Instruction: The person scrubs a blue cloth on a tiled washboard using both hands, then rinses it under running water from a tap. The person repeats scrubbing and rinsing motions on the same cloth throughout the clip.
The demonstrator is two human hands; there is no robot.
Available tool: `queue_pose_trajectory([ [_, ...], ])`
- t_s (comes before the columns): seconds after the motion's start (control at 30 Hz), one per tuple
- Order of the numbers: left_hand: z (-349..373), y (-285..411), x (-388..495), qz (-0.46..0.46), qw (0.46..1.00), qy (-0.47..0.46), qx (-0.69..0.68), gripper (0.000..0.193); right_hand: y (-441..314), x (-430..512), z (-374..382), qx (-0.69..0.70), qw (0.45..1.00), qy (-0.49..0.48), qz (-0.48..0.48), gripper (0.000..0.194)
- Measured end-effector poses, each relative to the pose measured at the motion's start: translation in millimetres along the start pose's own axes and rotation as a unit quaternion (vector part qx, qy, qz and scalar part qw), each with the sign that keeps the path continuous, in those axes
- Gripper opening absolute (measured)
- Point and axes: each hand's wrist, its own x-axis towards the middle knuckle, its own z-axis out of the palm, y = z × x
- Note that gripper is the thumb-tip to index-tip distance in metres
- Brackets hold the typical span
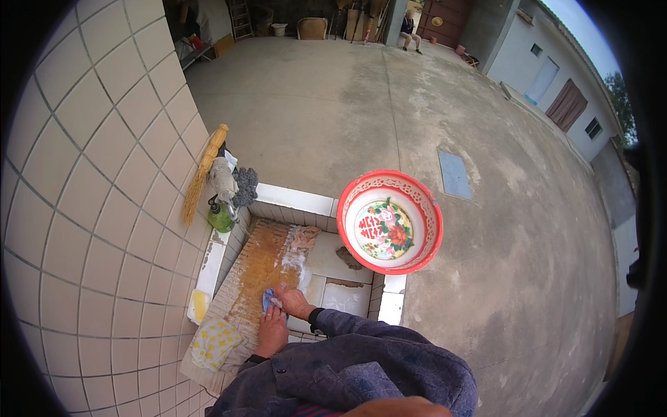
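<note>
A small blue cloth (268,298) is bunched up on a worn wooden washboard (260,266), which leans inside a tiled sink (292,194). My right hand (293,301) grips the cloth from the right. My left hand (273,331) holds its lower part against the board, close below the right one. Near the board's lower end lies a white cloth with yellow print (216,341). A wet pinkish cloth (305,236) rests at its upper end, beside whitish suds.
A red-rimmed enamel basin (426,250) sits on the sink's right corner. Yellow soap (199,305) lies in a dish on the left ledge. Farther up are a green bottle (221,221), a grey scrubber (245,186) and a straw brush (200,174) against the tiled wall (104,208). A person (410,34) sits far off.
</note>
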Motion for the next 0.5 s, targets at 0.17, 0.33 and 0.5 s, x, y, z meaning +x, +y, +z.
queue_pose_trajectory([
  [0.17, -0.4, -0.1, 0.1, -0.003, 1.0, -0.006, -0.006, 0.051, -0.3, -0.6, -1.3, 0.006, 1.0, 0.008, -0.006, 0.027],
  [0.33, -1.5, 0.7, -0.3, 0.0, 1.0, 0.004, -0.006, 0.051, -0.6, -0.4, -2.3, 0.004, 1.0, -0.002, -0.003, 0.028],
  [0.5, -1.3, 0.9, -0.7, 0.003, 1.0, 0.014, -0.005, 0.05, -1.2, -0.2, -2.3, 0.005, 1.0, -0.012, 0.005, 0.029],
])
